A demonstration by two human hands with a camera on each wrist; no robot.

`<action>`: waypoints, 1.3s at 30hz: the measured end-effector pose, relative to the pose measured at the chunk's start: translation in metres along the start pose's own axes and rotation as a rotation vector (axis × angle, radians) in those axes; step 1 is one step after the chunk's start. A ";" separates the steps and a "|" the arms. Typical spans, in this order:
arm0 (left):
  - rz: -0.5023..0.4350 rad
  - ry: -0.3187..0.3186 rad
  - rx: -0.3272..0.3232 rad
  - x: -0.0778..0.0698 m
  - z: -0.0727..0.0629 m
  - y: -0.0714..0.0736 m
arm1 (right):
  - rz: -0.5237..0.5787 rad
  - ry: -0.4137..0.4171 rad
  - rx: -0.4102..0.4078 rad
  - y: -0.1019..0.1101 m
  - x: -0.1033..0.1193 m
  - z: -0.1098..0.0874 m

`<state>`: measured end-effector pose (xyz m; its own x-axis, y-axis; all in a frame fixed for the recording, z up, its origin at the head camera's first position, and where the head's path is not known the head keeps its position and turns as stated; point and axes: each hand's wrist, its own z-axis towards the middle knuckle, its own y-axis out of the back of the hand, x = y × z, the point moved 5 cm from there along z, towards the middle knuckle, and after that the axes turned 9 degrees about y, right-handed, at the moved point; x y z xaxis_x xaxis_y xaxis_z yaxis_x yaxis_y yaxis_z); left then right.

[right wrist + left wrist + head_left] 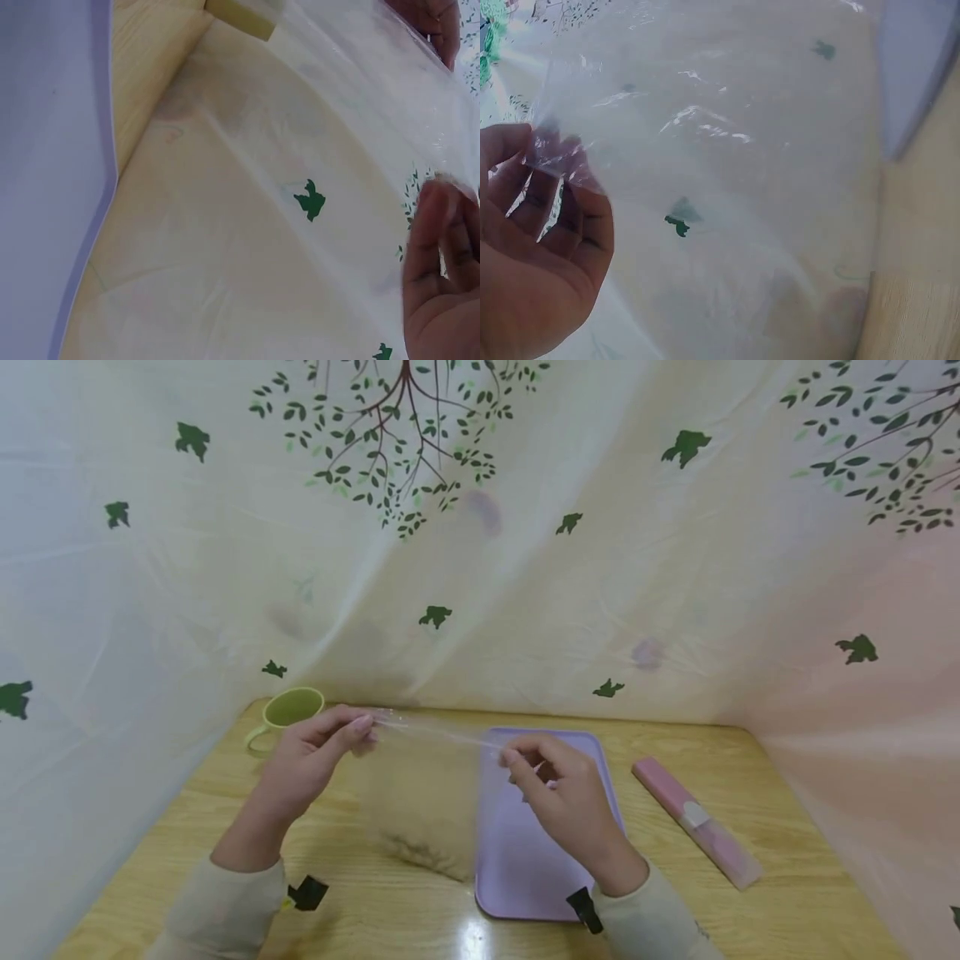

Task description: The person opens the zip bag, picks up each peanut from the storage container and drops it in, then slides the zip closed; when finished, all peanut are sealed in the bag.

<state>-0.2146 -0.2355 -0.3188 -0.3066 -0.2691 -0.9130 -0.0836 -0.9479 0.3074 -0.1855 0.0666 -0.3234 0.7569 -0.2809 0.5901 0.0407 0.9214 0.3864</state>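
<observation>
A clear plastic bag [423, 785] hangs upright between my two hands above the table. My left hand [303, 768] pinches its upper left corner between thumb and fingers. At the upper right corner, my right hand [566, 802] pinches the top edge, which is drawn out in a line between the hands. Dark brownish matter lies along the bag's bottom in the head view, too blurred to identify. In the left wrist view the see-through film [727, 142] spreads out from the left fingertips. The right wrist view shows the right fingers [427, 240] at the film's edge.
A purple tray [536, 877] lies on the wooden table [360, 918], partly behind the bag and under my right hand. A yellow-green mug [288, 706] stands at the back left. To the right lies a long pink case [697, 822]. Printed cloth [517, 635] hangs behind the table.
</observation>
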 end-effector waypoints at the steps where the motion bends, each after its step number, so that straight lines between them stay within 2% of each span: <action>1: 0.006 0.001 0.024 0.001 -0.001 -0.001 | -0.004 -0.019 0.016 -0.001 0.000 0.001; 7: 0.012 0.057 0.196 0.007 -0.003 -0.007 | 0.011 -0.097 0.107 -0.011 0.002 0.007; 12: 0.024 0.020 0.243 0.010 -0.004 -0.011 | 0.036 -0.152 0.178 -0.020 0.004 0.011; 16: 0.048 -0.036 0.247 0.010 -0.004 -0.014 | 0.041 -0.192 0.222 -0.024 0.003 0.013; 19: 0.060 -0.120 0.239 0.007 -0.003 -0.018 | 0.047 -0.206 0.231 -0.026 0.002 0.014; 23: 0.084 -0.218 0.206 0.002 -0.002 -0.020 | 0.049 -0.164 0.228 -0.026 0.002 0.016; 28: 0.095 -0.240 0.193 0.003 -0.002 -0.021 | 0.039 -0.062 0.233 -0.026 0.003 0.017; 33: 0.060 -0.279 0.185 0.006 -0.001 -0.024 | 0.024 -0.015 0.213 -0.026 0.001 0.015; 36: 0.040 -0.323 0.142 0.005 -0.001 -0.026 | 0.005 0.027 0.199 -0.027 0.002 0.014; 39: 0.040 -0.336 0.081 0.003 -0.001 -0.028 | -0.007 0.070 0.188 -0.028 0.004 0.014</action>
<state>-0.2119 -0.2099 -0.3309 -0.6049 -0.2221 -0.7647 -0.1358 -0.9175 0.3739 -0.1926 0.0359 -0.3223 0.8007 -0.2613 0.5390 -0.0721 0.8513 0.5198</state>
